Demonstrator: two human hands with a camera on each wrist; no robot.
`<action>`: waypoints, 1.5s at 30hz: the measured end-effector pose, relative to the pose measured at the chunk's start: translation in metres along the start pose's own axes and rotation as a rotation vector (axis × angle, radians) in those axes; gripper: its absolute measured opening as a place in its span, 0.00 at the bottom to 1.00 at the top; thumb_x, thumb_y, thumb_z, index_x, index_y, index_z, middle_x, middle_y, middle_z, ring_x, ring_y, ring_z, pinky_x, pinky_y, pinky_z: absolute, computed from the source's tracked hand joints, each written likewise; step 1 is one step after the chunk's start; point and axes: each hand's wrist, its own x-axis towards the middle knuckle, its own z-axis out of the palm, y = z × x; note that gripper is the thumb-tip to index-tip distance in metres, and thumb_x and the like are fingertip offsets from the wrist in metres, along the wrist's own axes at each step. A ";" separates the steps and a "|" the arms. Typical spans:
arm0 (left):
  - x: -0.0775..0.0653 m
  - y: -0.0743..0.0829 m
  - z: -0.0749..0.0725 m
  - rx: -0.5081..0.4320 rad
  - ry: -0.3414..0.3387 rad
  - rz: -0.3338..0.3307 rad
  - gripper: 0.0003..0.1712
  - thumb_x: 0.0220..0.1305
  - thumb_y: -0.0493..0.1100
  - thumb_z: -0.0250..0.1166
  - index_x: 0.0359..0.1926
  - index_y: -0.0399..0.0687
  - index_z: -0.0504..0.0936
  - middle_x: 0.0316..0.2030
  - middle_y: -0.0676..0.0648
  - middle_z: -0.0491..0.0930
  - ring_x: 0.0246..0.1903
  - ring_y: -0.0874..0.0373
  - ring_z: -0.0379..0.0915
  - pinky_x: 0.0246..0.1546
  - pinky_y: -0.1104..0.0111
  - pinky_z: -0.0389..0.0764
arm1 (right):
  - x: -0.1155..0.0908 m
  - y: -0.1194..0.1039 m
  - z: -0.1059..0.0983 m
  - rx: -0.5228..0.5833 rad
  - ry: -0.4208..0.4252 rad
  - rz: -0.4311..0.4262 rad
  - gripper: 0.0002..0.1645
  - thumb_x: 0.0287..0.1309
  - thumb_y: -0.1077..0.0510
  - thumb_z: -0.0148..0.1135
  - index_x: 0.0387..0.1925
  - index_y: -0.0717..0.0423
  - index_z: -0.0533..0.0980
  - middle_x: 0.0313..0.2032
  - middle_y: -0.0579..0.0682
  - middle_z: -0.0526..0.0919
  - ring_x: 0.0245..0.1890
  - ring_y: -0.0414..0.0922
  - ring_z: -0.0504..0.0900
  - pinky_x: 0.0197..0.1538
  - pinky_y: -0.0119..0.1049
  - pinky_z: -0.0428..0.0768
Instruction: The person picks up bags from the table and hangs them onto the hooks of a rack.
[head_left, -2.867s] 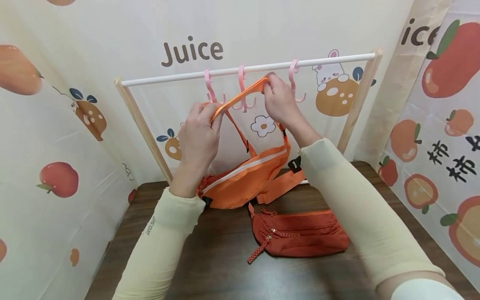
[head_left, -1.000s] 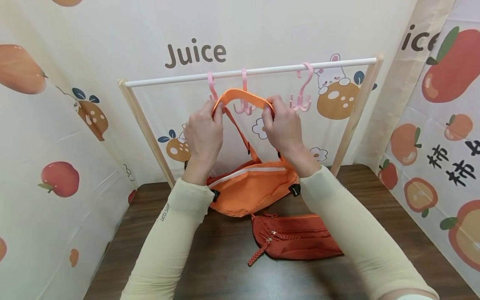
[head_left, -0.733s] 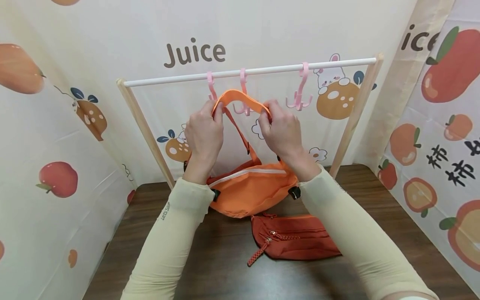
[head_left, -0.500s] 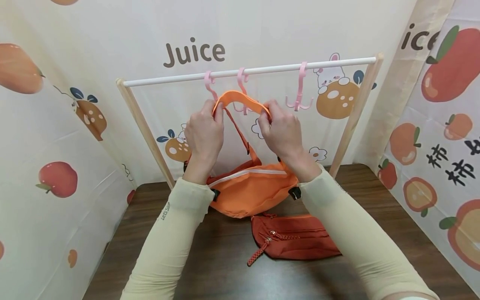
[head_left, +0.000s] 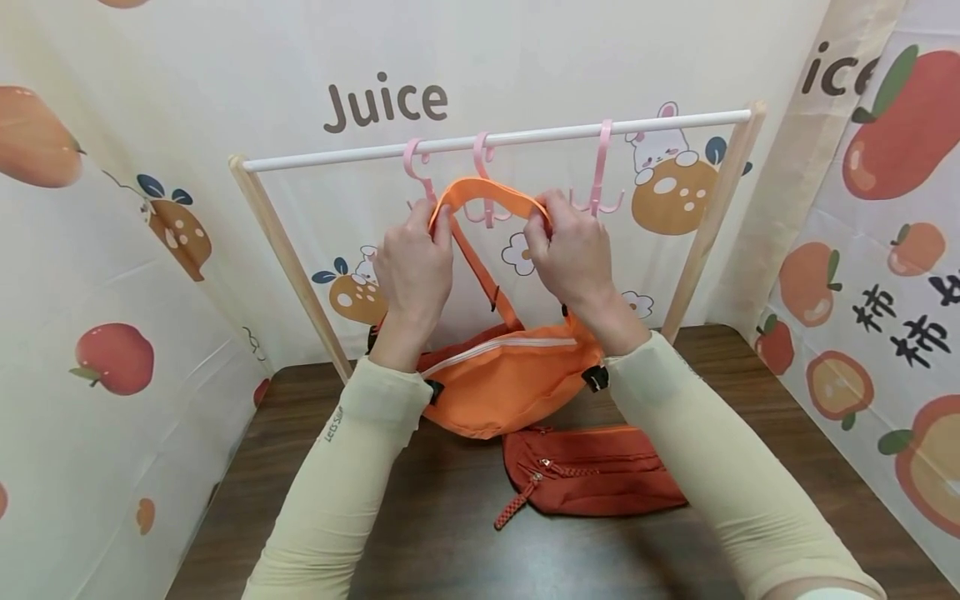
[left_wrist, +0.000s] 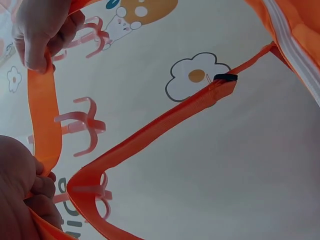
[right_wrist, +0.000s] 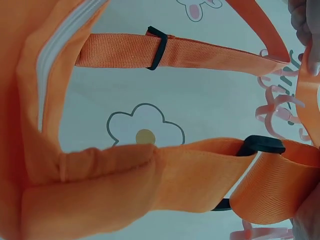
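An orange waist bag (head_left: 510, 383) with a white zipper hangs below both hands, its front toward me. My left hand (head_left: 414, 271) grips its orange strap (head_left: 491, 192) on one side, and my right hand (head_left: 576, 254) grips it on the other, so the strap arches up between them. In the head view the arch overlaps the middle pink hook (head_left: 489, 215). Another pink hook (head_left: 412, 162) shows beside the left hand, partly hidden. The right pink hook (head_left: 600, 171) hangs just beyond the right hand. Black sliders, such as this strap slider (right_wrist: 157, 48), sit on the straps.
A white rail (head_left: 330, 158) on wooden posts (head_left: 708, 217) carries the hooks. A rust-red pouch (head_left: 592, 483) with zip pulls lies on the dark wooden table (head_left: 427, 533), partly behind the right forearm. A fruit-printed cloth (head_left: 187, 67) covers the walls.
Since the earliest frame my right hand has lowered, the strap has gone from a taut slant to an arch, and the bag hangs more level. The right hook has turned. Lately both hands shifted slightly right.
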 end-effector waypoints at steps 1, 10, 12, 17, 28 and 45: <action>0.000 0.000 0.000 -0.002 -0.001 0.001 0.23 0.72 0.59 0.48 0.45 0.50 0.81 0.19 0.52 0.72 0.16 0.59 0.64 0.17 0.67 0.67 | 0.001 0.001 0.000 -0.001 0.002 0.001 0.11 0.66 0.56 0.46 0.37 0.58 0.73 0.20 0.46 0.72 0.14 0.41 0.65 0.19 0.36 0.66; -0.007 0.005 -0.001 -0.013 0.012 0.036 0.23 0.71 0.59 0.49 0.48 0.50 0.81 0.21 0.52 0.75 0.16 0.60 0.64 0.17 0.68 0.68 | 0.013 0.015 0.002 0.097 -0.029 0.100 0.16 0.71 0.52 0.40 0.42 0.58 0.72 0.25 0.49 0.72 0.22 0.43 0.70 0.27 0.34 0.71; -0.010 0.006 -0.001 0.005 0.027 0.055 0.23 0.71 0.59 0.49 0.49 0.50 0.81 0.21 0.51 0.74 0.15 0.59 0.63 0.17 0.68 0.67 | 0.018 0.018 0.005 0.147 -0.060 0.138 0.17 0.72 0.50 0.39 0.43 0.57 0.71 0.28 0.49 0.72 0.24 0.43 0.70 0.29 0.34 0.71; -0.016 0.011 -0.002 0.049 0.068 0.132 0.21 0.72 0.56 0.50 0.47 0.49 0.81 0.17 0.50 0.70 0.12 0.57 0.60 0.14 0.67 0.64 | 0.028 0.026 0.011 0.239 -0.133 0.202 0.16 0.74 0.48 0.38 0.47 0.53 0.69 0.37 0.49 0.74 0.31 0.43 0.69 0.38 0.34 0.72; -0.023 0.016 0.001 0.092 0.091 0.255 0.18 0.73 0.52 0.50 0.41 0.45 0.81 0.15 0.51 0.67 0.11 0.58 0.57 0.12 0.67 0.60 | 0.044 0.033 0.021 0.321 -0.324 0.366 0.16 0.74 0.43 0.36 0.51 0.44 0.66 0.49 0.49 0.74 0.46 0.44 0.71 0.48 0.39 0.72; -0.026 0.009 0.006 0.079 0.072 0.213 0.17 0.72 0.52 0.51 0.39 0.45 0.80 0.14 0.52 0.66 0.11 0.58 0.58 0.12 0.67 0.60 | 0.042 0.038 0.028 0.348 -0.424 0.374 0.17 0.73 0.42 0.36 0.53 0.42 0.66 0.53 0.47 0.74 0.52 0.46 0.71 0.54 0.42 0.71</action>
